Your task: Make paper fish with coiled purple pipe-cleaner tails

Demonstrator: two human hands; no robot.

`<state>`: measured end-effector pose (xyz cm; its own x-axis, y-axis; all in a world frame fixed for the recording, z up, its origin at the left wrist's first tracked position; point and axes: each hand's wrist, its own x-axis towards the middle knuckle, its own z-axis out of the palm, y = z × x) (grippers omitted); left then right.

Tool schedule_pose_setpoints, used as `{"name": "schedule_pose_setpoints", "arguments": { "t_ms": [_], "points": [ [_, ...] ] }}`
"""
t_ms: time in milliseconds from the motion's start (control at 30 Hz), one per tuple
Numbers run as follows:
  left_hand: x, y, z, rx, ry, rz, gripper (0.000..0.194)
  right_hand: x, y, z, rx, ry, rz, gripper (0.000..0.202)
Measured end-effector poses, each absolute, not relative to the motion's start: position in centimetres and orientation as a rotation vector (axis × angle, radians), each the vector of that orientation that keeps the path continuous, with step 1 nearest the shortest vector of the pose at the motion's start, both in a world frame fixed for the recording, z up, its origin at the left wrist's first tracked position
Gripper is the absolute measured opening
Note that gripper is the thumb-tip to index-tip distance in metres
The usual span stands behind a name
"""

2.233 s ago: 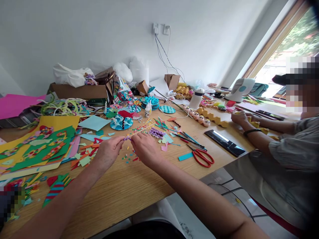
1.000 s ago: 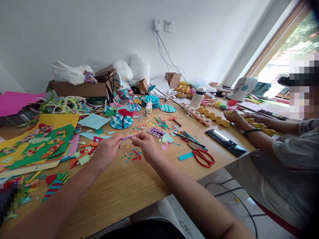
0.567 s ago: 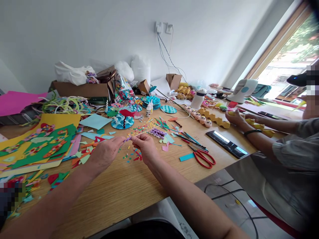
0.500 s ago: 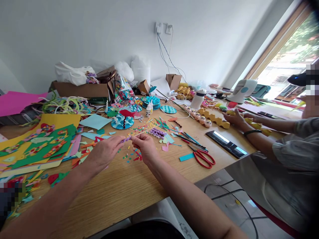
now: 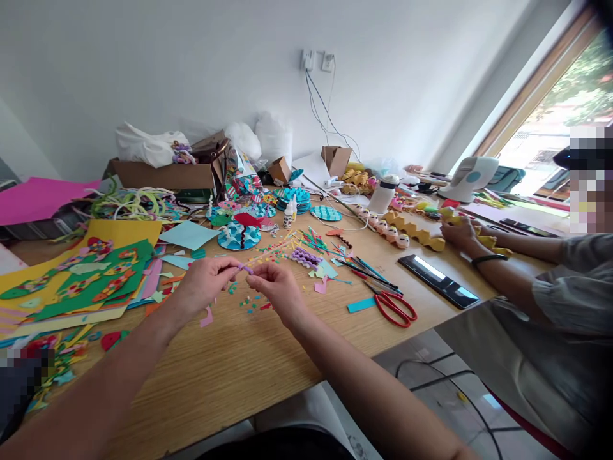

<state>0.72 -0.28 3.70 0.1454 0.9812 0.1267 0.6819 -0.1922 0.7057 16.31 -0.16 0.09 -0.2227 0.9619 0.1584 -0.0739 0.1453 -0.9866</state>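
Observation:
Over the middle of the table, my left hand (image 5: 209, 280) pinches one end of a short purple pipe cleaner (image 5: 246, 269). The fingertips of my right hand (image 5: 278, 291) are closed on its other end. A thin pale stick seems to run along it and past my right fingers, though the overlap makes this hard to tell. Just beyond my right hand lie purple coiled pipe cleaners (image 5: 305, 257). Ahead stands a blue-and-white patterned disc (image 5: 238, 236) with a dark twisted stem and a red paper piece on it. Tiny paper scraps (image 5: 253, 303) lie beneath my hands.
Red-handled scissors (image 5: 395, 308), a blue paper strip (image 5: 361, 305) and a dark phone-like slab (image 5: 438, 280) lie to the right. Glue bottles (image 5: 288, 212) stand ahead. Coloured sheets (image 5: 143, 268) are stacked left. At right, another person's hands (image 5: 460, 235) hold yellow egg-carton pieces.
My hands have shifted slightly and turned the purple pipe cleaner to a different slant. The view has tilted a little. The other person's hands have drawn closer together around the yellow piece.

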Motion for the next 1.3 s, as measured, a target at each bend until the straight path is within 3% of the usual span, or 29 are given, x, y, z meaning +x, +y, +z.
{"name": "schedule_pose_setpoints", "arguments": {
  "t_ms": [100,200,400,600,767,967,1067,1133,1200,1300],
  "points": [
    [0.0,-0.1,3.4,1.614,1.396,0.816,0.03,18.2,-0.6,0.8,-0.934,-1.846,0.56,0.009],
    [0.1,-0.3,3.4,1.409,1.267,0.815,0.029,19.8,-0.7,2.4,-0.742,-2.272,-0.081,0.018],
    [1.3,-1.0,3.9,1.243,1.186,0.767,0.027,20.5,0.1,4.7,-0.548,-2.595,-0.551,0.02],
    [1.5,-1.2,3.4,1.312,1.18,0.747,0.028,20.5,0.3,4.4,-0.539,-2.605,-0.441,0.023],
    [1.8,-1.5,3.1,1.946,1.296,0.738,0.022,19.8,0.5,4.1,-0.84,-2.542,-0.087,0.012],
    [2.0,-2.5,2.8,2.798,1.331,0.651,0.029,19.4,2.1,4.6,-1.144,-2.279,0.817,0.012],
    [2.0,-2.6,2.6,2.924,1.246,0.619,0.028,19.7,3.4,4.6,-1.066,-2.154,1.382,0.015],
    [2.0,-2.5,2.6,2.845,1.216,0.694,0.028,19.9,3.8,4.8,-0.986,-2.114,1.583,0.015],
    [2.1,-2.2,2.8,2.605,1.249,0.781,0.025,20.0,3.6,5.3,-1.005,-2.173,1.442,0.013],
    [2.2,-1.6,2.9,1.979,1.323,0.823,0.018,20.2,1.9,6.2,-1.113,-2.23,0.605,0.006]
  ]
}}
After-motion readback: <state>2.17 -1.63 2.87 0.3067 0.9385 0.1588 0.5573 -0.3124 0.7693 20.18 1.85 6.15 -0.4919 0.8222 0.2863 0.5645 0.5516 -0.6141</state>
